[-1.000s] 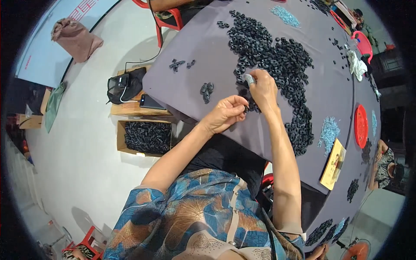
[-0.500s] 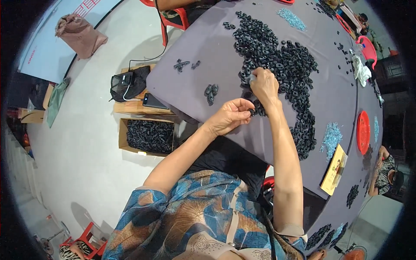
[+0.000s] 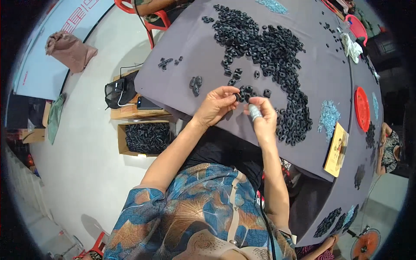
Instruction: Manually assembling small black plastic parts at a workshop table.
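My left hand (image 3: 216, 106) pinches a small black plastic part (image 3: 236, 97) between thumb and forefinger, near the table's front edge. Close beside it, my right hand (image 3: 263, 117) has its fingers drawn together by some black parts; what they hold, if anything, is hard to make out. One right finger has a pale wrapping (image 3: 255, 112). Several loose black parts lie just beyond both hands. Farther out spreads a large pile of black parts (image 3: 260, 47), trailing toward the right of my right hand. A small cluster of joined-looking black pieces (image 3: 196, 85) rests to the left.
Heaps of pale-blue bits (image 3: 329, 116), a yellow booklet or flat box (image 3: 336, 149) and a red tray (image 3: 362, 108) lie to the right. Below the table's left edge stands a cardboard box (image 3: 122, 139) of black pieces, near a phone (image 3: 147, 103). Other people sit around the table.
My right hand has come back from the pile toward my left hand. A few black parts now lie loose between the pile and my hands. The whole view has shifted slightly.
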The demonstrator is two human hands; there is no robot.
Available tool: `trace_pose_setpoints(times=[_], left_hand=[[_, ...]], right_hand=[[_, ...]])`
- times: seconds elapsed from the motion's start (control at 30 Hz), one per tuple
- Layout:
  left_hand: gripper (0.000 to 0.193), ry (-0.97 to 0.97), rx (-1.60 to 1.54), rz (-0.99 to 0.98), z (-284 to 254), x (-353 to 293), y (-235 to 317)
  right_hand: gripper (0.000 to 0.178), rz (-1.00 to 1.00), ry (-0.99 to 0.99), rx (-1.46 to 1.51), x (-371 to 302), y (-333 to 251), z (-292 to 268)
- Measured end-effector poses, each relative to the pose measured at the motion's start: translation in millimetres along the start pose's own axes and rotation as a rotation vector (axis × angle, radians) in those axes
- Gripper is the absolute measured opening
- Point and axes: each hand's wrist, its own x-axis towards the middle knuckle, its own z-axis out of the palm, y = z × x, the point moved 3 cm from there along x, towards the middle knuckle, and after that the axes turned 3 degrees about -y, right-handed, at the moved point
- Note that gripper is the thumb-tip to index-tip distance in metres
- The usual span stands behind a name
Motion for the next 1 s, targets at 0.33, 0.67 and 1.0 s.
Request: trace_pose_setpoints(times=[0.33, 0.67, 1.0], left_hand=[[0.025, 0.098, 0.269, 0.008, 7.1, -2.1, -6.8], [0.021, 0.068, 0.375, -0.048, 8.7, -0.6, -6.2], [0.02, 0.099, 0.335, -0.029, 10.7, -0.1, -6.1]], right_hand=[[0.028, 0.038, 0.086, 0.1, -15.8, 7.1, 7.8], [0.03, -0.109, 0.169, -0.207, -14.0, -6.4, 9.7], [0.016, 0.01, 0.119, 0.068, -9.7, 8.0, 9.2]])
